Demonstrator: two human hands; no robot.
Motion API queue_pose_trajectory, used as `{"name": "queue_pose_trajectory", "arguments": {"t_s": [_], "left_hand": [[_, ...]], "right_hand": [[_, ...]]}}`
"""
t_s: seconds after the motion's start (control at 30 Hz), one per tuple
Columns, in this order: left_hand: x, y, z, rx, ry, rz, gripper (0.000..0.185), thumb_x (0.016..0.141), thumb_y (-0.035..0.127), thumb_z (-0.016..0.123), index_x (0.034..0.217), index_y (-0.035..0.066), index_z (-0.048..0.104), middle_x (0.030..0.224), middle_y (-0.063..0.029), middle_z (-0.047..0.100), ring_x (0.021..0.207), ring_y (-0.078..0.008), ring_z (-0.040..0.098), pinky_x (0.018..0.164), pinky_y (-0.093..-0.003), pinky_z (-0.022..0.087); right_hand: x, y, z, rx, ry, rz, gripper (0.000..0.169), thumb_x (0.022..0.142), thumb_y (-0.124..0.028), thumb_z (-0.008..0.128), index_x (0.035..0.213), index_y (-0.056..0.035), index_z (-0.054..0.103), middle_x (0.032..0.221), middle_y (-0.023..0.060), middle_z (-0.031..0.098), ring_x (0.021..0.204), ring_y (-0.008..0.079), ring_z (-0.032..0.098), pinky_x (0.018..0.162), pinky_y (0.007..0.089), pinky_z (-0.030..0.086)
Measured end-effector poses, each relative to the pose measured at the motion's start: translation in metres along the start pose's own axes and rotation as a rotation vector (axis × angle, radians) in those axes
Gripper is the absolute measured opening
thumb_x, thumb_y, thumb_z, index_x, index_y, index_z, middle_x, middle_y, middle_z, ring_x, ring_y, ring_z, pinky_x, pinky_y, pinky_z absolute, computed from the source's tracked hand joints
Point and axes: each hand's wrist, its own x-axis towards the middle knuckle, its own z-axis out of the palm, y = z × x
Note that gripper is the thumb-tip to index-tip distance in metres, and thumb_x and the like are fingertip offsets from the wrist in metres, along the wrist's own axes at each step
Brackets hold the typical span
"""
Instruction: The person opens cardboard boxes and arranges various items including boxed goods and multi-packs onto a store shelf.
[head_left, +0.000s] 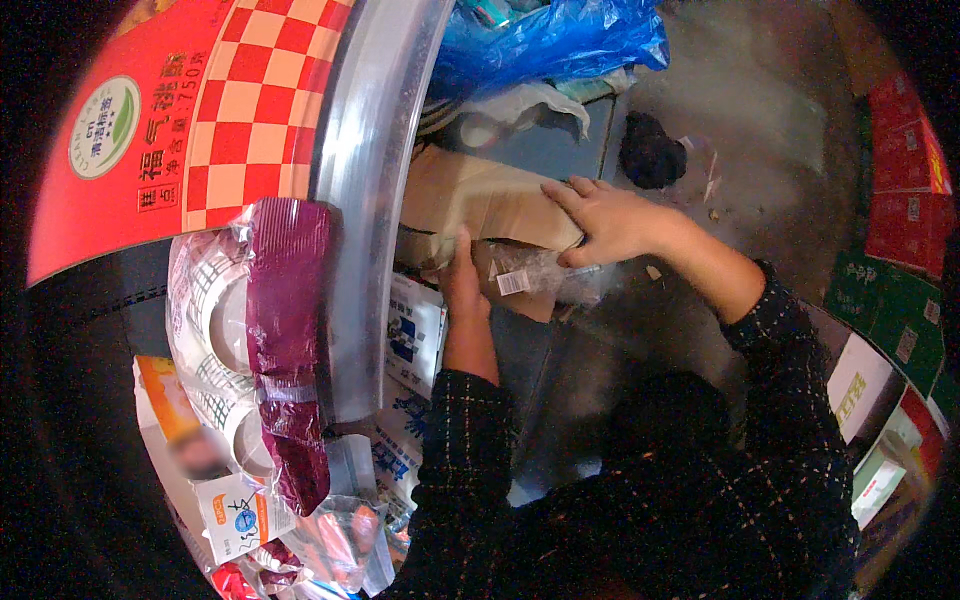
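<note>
A brown cardboard box (517, 199), its flaps folded or crushed, lies low beside the counter. My left hand (465, 281) grips its near side, thumb on top and the other fingers mostly hidden. At its right end my right hand (615, 221) has the corner between spread fingers and thumb. Clear plastic wrapping (574, 281) with a white barcode label (513, 282) shows under the box, next to more brown cardboard (529, 304). What the box contains cannot be seen.
The counter's metal-like edge (367, 210) runs along the left, with wrapped cups (232, 322) and a red checkered carton (255, 97) there. A blue plastic bag (562, 45) lies beyond the box, a dark bundle (651, 150) on the floor. Red (904, 172) and green cartons (885, 300) stand right.
</note>
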Motion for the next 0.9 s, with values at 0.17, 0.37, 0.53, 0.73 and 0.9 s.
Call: {"name": "queue_pose_trajectory", "arguments": {"t_s": [0.17,0.37,0.53,0.73,0.9], "left_hand": [[-0.006,0.000,0.007,0.456,0.402,0.336,0.062,0.085,0.035,0.061,0.131,0.001,0.037,0.127,-0.0145,0.046,0.111,-0.0285,0.049,0.089,-0.0396,0.044],[0.005,0.049,0.039,0.055,0.150,0.163,0.066,0.084,0.040,0.059,0.131,0.002,0.032,0.132,-0.0140,0.040,0.119,-0.0292,0.040,0.098,-0.0387,0.034],[0.072,0.090,0.053,-0.192,0.040,0.093,0.039,0.087,0.040,0.050,0.109,0.009,0.056,0.109,-0.0081,0.060,0.098,-0.0290,0.056,0.088,-0.0437,0.044],[0.142,0.087,0.034,-0.033,-0.538,0.169,0.035,0.075,0.013,0.069,0.107,0.007,0.057,0.108,-0.0116,0.060,0.100,-0.0271,0.058,0.087,-0.0409,0.046],[0.165,0.051,0.033,-0.016,-0.336,0.220,0.028,0.078,0.029,0.063,0.097,0.008,0.063,0.100,-0.0085,0.064,0.097,-0.0254,0.059,0.084,-0.0366,0.046]], "right_hand": [[0.016,0.011,-0.014,0.223,0.106,0.220,0.076,0.077,-0.040,0.063,0.133,0.0015,0.034,0.123,0.0272,0.046,0.109,0.0393,0.050,0.090,0.0413,0.043],[0.005,0.021,-0.018,0.356,0.240,0.120,0.067,0.079,-0.039,0.063,0.130,-0.0017,0.041,0.115,0.0235,0.051,0.108,0.0345,0.051,0.094,0.0364,0.039],[0.005,0.037,0.000,0.329,0.393,-0.001,0.073,0.073,-0.044,0.065,0.130,-0.0043,0.043,0.108,0.0251,0.054,0.103,0.0373,0.052,0.092,0.0407,0.041],[-0.002,0.059,0.014,0.387,0.397,-0.013,0.072,0.077,-0.031,0.068,0.137,-0.0070,0.036,0.118,0.0166,0.047,0.115,0.0281,0.044,0.099,0.0346,0.034],[0.003,0.073,0.039,1.037,0.540,-0.018,0.076,0.079,-0.040,0.067,0.137,-0.0028,0.033,0.129,0.0218,0.042,0.121,0.0297,0.042,0.102,0.0363,0.033]]}}
